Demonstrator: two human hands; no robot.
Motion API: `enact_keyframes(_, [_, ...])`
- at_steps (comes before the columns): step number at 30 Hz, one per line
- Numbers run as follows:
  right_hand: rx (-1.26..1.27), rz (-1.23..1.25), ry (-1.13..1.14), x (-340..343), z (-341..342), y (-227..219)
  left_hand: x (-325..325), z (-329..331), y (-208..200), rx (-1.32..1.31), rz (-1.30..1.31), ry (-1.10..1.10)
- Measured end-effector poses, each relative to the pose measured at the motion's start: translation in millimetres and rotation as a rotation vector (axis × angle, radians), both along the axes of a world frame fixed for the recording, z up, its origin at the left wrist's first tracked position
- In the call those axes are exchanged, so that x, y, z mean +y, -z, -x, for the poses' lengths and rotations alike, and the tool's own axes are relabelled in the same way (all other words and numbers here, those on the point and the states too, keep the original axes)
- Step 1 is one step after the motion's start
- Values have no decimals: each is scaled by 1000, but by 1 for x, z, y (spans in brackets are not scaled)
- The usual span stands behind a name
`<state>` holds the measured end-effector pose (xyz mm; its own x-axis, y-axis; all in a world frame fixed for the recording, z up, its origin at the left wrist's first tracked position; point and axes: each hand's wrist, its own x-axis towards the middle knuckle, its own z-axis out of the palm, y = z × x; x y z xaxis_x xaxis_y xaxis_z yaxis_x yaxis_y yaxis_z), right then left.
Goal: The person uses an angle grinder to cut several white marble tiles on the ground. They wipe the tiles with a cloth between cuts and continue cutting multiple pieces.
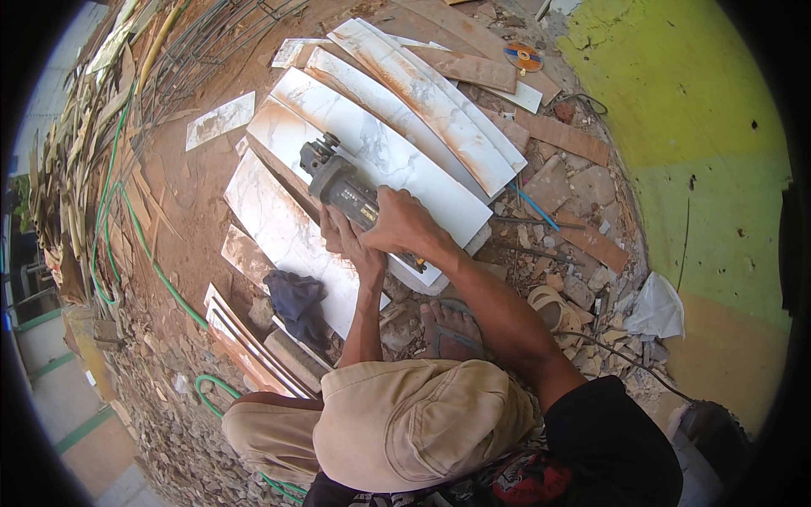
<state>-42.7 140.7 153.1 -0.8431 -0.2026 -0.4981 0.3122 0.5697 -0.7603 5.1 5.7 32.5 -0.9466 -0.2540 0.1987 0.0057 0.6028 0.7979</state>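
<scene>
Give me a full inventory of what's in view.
angle grinder: one, dark grey, centre
tiles: several, white with grey veins, centre
slabs: several, brown, upper right
disc: one, orange, top right
thin rod: one, blue, right
cloth: one, dark blue, left of centre
hose: count unclear, green, left
sticks: many, pale brown, far left
rubble: many pieces, grey-brown, lower left
plastic sheet: one, white, right
loose sandal: one, beige, beside foot
wall: one, yellow-green and tan, right
left fingers: one hand, grinder's side
right fingers: one hand, around grinder body
foot: one, grey-strapped, below tiles
trousers: one pair, khaki, bottom
shirt: one, black, lower right
</scene>
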Motion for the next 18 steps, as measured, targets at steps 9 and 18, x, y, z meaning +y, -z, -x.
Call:
enact_keyframes(9, [19, -24, -9, -1, -5, 6, -1, 0, 6, 22, -4, -14])
enact_keyframes(18, [27, -35, 48, 2, -10, -1, 3, 1, -2, -12, -88, -3])
